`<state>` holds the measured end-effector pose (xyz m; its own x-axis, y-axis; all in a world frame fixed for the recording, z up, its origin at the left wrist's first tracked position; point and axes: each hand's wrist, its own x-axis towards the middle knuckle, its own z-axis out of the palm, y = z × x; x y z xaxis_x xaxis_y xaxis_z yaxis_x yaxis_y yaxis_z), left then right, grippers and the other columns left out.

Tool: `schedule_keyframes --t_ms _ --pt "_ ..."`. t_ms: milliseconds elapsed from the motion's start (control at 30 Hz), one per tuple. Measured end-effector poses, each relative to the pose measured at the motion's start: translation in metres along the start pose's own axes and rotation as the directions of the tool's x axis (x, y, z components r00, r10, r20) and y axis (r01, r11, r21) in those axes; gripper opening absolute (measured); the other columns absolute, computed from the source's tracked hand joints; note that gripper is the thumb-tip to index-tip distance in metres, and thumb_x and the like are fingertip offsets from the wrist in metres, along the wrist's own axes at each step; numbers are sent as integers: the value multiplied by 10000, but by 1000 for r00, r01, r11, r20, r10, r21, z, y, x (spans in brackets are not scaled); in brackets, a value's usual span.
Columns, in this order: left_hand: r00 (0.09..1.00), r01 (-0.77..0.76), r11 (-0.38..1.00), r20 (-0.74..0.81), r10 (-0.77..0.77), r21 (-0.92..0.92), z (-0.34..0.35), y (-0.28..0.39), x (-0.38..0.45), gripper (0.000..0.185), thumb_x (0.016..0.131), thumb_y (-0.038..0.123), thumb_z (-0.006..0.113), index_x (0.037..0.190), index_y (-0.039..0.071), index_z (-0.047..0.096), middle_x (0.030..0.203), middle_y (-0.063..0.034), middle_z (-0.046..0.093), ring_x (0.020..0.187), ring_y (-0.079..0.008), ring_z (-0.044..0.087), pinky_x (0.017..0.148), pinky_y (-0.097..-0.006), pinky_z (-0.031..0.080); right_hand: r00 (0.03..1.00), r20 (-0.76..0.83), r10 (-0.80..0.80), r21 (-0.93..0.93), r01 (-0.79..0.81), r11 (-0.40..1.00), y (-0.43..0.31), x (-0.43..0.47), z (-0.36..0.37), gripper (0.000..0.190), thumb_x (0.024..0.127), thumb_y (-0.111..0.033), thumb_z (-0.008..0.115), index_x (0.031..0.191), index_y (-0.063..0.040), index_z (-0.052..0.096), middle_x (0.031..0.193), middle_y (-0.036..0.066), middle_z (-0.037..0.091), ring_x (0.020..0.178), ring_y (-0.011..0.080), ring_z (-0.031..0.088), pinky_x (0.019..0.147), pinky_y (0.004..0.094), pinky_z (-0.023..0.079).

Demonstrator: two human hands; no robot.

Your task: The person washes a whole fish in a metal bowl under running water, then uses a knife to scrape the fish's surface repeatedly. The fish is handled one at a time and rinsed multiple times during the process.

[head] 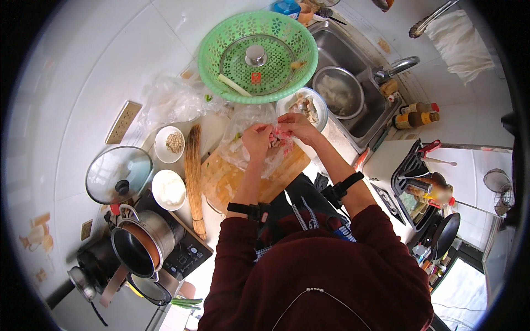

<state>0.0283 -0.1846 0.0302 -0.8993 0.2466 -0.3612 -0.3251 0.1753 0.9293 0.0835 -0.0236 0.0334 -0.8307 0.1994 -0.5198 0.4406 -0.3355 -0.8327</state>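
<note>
Both hands are over a wooden chopping board (223, 178), on a clear plastic bag (238, 145) with red print. My left hand (256, 140) pinches the bag's plastic with bent fingers. To its right, my right hand (299, 127) grips another part of the bag near its opening. Small dark reddish pieces (274, 143) show between the hands; what they are I cannot tell. Just beyond my right hand stands a white bowl (323, 108) holding what looks like raw meat pieces. A green perforated plastic basket (207, 78) with a glass lid and a pale stalk in it lies farther off.
A straw whisk brush (193, 178) lies left of the board, beside a bowl of peanuts or beans (174, 142) and a bowl of white food (169, 190). Pots (161, 236) stand on an induction cooker (188, 258). At right, a steel sink (343, 49) holds a metal basin (361, 96).
</note>
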Motion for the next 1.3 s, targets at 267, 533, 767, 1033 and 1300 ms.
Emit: schedule_keyframes --t_ms 267,533,767,1033,1300 --pt "999 25 991 50 -19 -129 -3 -7 5 141 811 58 770 859 -63 713 730 -101 709 576 -136 674 522 -241 549 996 -33 -86 -287 73 955 7 12 1 97 827 -99 741 845 -7 718 732 -4 659 648 73 572 571 233 436" --pt "969 206 911 204 -139 -358 -27 3 -1 179 843 114 779 937 -22 711 826 -71 700 625 -112 635 589 -222 550 909 -78 -409 -632 273 725 12 21 -19 147 794 -115 701 877 3 731 781 102 726 684 161 683 654 316 539" --pt "968 224 880 198 -152 -420 -17 32 -6 195 870 149 760 973 1 686 888 -58 693 717 -105 632 629 -198 530 705 -394 -590 -867 -71 493 20 26 -97 434 737 -283 810 1057 -12 700 944 202 715 829 318 710 756 407 566" --pt "932 319 874 290 -218 -367 49 68 -7 181 896 164 731 986 22 665 936 -59 686 738 -111 603 719 -252 548 801 -453 -392 -823 -207 529 34 54 -114 461 683 -404 773 899 -10 672 871 233 695 841 393 683 763 475 541" --pt "888 388 870 378 -263 -305 156 81 28 164 919 165 702 1013 38 659 967 -63 688 789 -123 624 769 -276 560 804 -575 -148 104 252 962 14 58 -209 504 778 -240 750 1166 42 597 990 87 662 831 158 598 785 340 497"
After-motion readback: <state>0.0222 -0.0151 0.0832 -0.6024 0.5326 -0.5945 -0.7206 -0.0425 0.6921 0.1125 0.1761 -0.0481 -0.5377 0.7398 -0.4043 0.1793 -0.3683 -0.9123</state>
